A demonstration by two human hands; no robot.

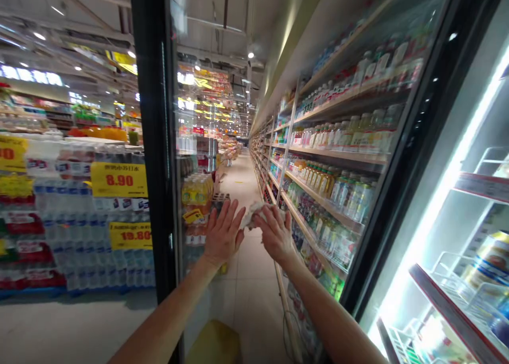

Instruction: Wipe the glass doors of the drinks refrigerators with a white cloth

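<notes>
A tall glass door with a black frame stands in front of me, its pane mirroring or showing shelves and an aisle. My left hand lies flat against the pane, fingers spread, holding nothing. Beside it on the right, my right hand presses a crumpled whitish cloth to the glass, fingers bent over it. Part of the cloth is hidden under those fingers.
On the right is a lit cooler with wire racks and cans. Stacked bottle packs with yellow price signs stand left of the door. Something yellow shows low in the pane.
</notes>
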